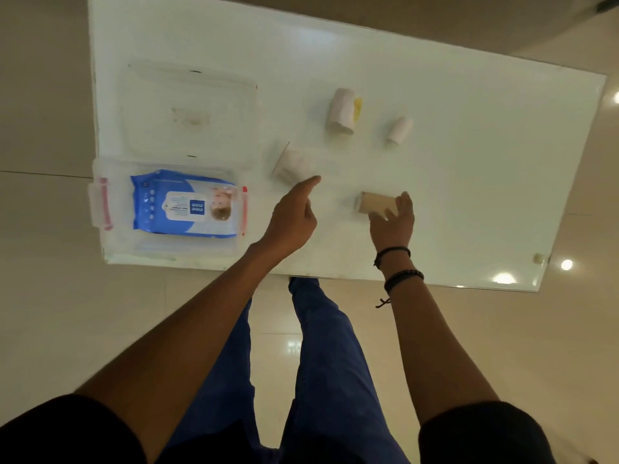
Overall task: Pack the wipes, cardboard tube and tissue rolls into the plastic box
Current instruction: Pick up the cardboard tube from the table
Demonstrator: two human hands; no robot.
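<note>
A white glass-topped table fills the upper part of the head view, seen from above by a person standing at its near edge in blue trousers. At the table's near left corner sits the clear plastic box with red latches at both short ends. The blue pack of wipes lies flat inside it, label up. Just beyond the box, the transparent lid rests flat on the table.

The left hand reaches forward over the table with the forefinger stretched out and the other fingers curled in, gripping nothing. Its fingertip is right at the near edge of a white tissue roll lying on its side; the picture is blurred there, so I cannot tell whether the finger actually touches it.

The right hand, with dark bracelets at the wrist, has its fingers spread loosely around the right end of the brown cardboard tube, which lies on its side on the table. The fingers seem to be on the tube, but the grip is not closed around it.

Further back, well apart from both hands, lie two more rolls: a larger tissue roll with something yellow against its right side, and a smaller tissue roll to its right.
</note>
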